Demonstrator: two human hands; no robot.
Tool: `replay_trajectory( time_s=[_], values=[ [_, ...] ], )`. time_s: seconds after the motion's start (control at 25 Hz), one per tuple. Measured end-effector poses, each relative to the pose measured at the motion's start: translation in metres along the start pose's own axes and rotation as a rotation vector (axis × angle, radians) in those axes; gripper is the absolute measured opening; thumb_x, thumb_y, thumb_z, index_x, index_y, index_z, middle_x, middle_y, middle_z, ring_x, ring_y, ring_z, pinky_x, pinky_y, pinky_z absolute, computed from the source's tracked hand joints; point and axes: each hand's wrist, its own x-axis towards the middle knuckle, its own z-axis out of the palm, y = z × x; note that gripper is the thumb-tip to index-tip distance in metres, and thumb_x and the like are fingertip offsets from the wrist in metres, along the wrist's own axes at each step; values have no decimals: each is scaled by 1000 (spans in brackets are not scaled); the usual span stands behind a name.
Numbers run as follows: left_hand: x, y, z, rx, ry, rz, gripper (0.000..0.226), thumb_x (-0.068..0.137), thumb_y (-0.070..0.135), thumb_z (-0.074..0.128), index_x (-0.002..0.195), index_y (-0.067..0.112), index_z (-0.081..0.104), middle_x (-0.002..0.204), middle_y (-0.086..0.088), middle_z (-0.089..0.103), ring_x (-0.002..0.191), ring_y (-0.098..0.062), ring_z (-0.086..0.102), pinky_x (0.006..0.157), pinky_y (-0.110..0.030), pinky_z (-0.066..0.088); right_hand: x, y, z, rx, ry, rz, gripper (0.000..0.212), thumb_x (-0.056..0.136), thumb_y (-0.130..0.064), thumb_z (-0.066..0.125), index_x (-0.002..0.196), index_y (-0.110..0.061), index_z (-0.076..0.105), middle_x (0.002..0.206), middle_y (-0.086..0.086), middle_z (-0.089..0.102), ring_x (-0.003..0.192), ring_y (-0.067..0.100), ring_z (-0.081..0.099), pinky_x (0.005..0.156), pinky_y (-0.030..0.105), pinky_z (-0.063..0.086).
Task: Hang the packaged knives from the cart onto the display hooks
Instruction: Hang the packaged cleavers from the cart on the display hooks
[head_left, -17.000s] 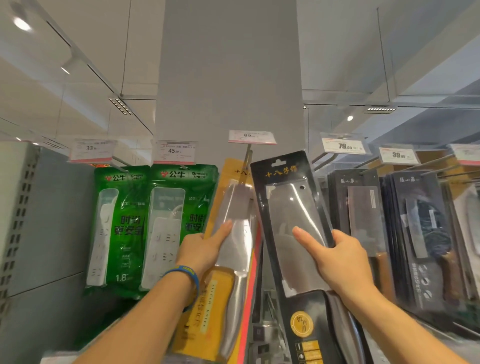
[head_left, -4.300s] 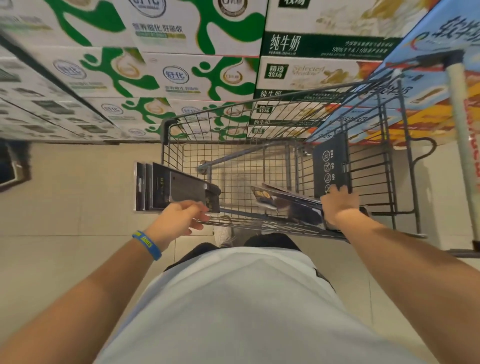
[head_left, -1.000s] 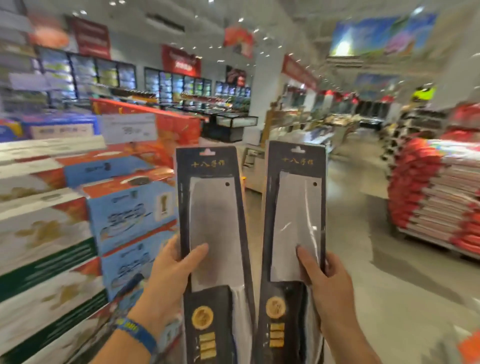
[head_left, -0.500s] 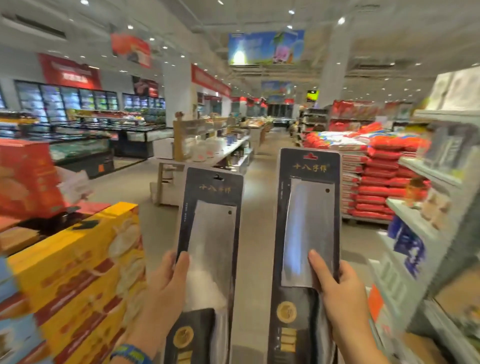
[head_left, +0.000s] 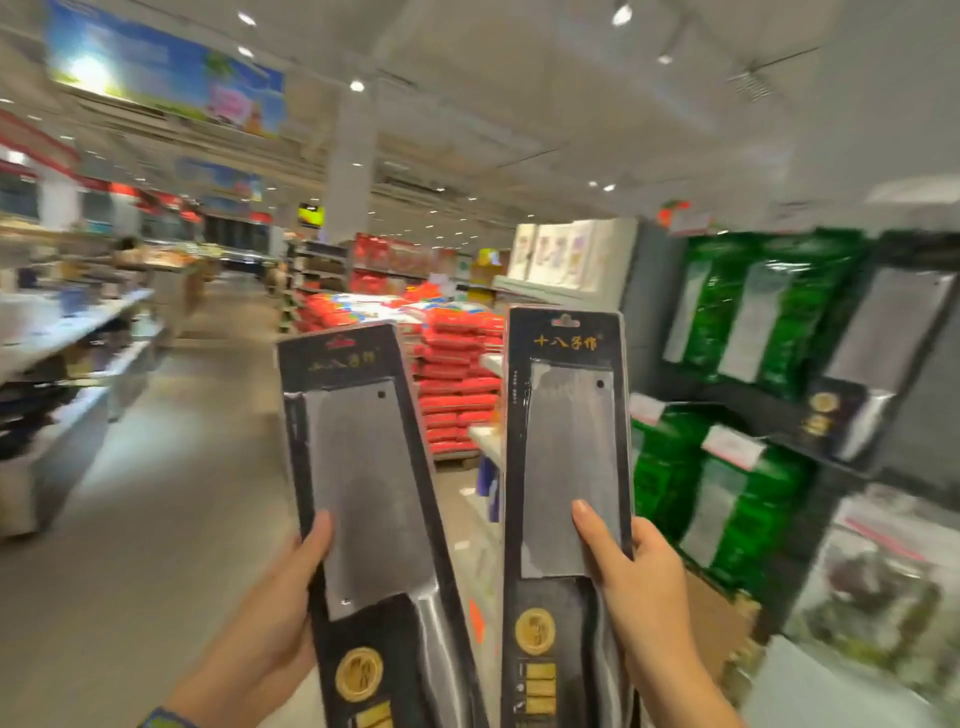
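**Packaged knives (head_left: 569, 467) gripped, one in each hand**

The left hand (head_left: 270, 623) clasps the left pack (head_left: 363, 493) by its lower left edge, thumb laid over the blade window; this pack leans, its top tipped leftward. The right hand (head_left: 644, 587) clasps the right pack (head_left: 569, 395) by its lower right edge, thumb across the front, card upright. The packs stand side by side, apart at the top and close at the bottom. To the right, blurred, a hanging cleaver pack (head_left: 883, 353) sits beside green packages (head_left: 748, 322).
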Motion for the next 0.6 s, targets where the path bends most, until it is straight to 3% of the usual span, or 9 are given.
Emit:
replay_trajectory(
  time_s=[0.16,0.28,0.36,0.48,0.6],
  values=[
    [70,-24,80,168,-180,147,19,92,50,56,103,46,69,109,9,74,98,-12,72,76,-34,57,43,1,-51,-80,175,-37,49,71,-69,75,85,-22,73,79,-11,76,74,10,73,77,51,60],
    [107,-47,150,246,-267,319,11,95,30,62,104,34,68,99,1,76,83,-11,74,59,-21,56,70,14,-93,-98,290,-58,46,75,-66,77,88,-21,73,83,-8,77,79,15,75,79,52,60],
    [124,-65,196,263,-344,376,19,90,10,68,102,25,65,92,-7,76,73,-15,74,55,-20,55,89,22,-119,-99,368,-78,42,76,-62,77,88,-22,72,83,-10,77,77,10,74,78,51,61],
    [140,-95,257,241,-490,403,32,86,1,70,110,21,63,100,-9,76,86,-24,74,70,-34,60,122,39,-155,-96,429,-103,35,80,-56,78,89,-23,73,84,-13,77,77,6,74,79,48,61],
    [163,-112,306,224,-532,435,35,84,17,71,116,26,62,110,-2,74,102,-22,71,86,-39,58,160,55,-184,-97,457,-110,39,80,-60,76,91,-23,72,86,-11,77,79,9,73,80,49,60]
  ],
)
